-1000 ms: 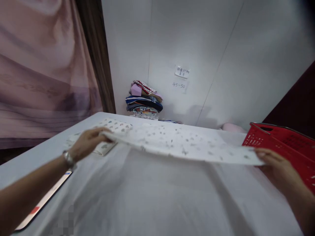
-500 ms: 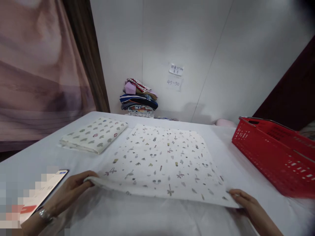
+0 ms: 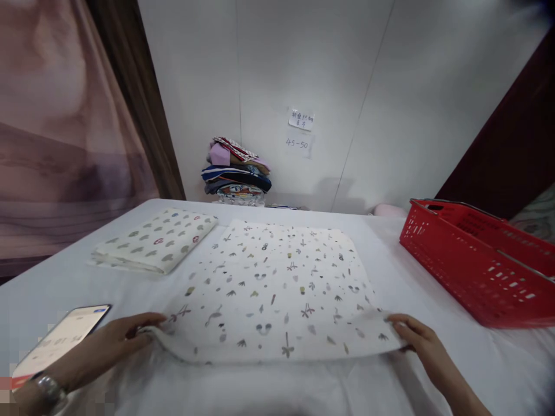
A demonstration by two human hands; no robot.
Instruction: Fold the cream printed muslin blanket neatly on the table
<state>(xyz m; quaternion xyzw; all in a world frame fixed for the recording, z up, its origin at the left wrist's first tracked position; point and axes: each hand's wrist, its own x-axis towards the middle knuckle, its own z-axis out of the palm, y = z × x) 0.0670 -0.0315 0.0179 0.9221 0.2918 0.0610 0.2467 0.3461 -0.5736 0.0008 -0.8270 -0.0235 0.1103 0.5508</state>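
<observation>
A white printed cloth (image 3: 277,289) with small plant and rainbow-like motifs lies spread on the white-covered table (image 3: 385,254). Its near left corner is pinched in my left hand (image 3: 117,341), which has a silver watch or bracelet at the wrist. At the near right corner, my right hand (image 3: 418,338) grips the same cloth between thumb and fingers. The near edge is lifted a little and sags between both hands, while the far part rests flat. A folded cream cloth (image 3: 154,240) with grey-green tree-like prints sits beyond my left hand.
A lit phone (image 3: 65,335) lies beside my left forearm. On the right stands a red plastic basket (image 3: 468,260). Behind, a pile of folded fabrics (image 3: 236,173) rises against the white wall (image 3: 281,63), which bears paper notes (image 3: 300,130). A pink curtain (image 3: 65,115) hangs at left.
The near edge of the cloth sags lower in the middle, and my right hand appears slightly further left and higher. Both hands still hold the corners. The whole view has shifted slightly.
</observation>
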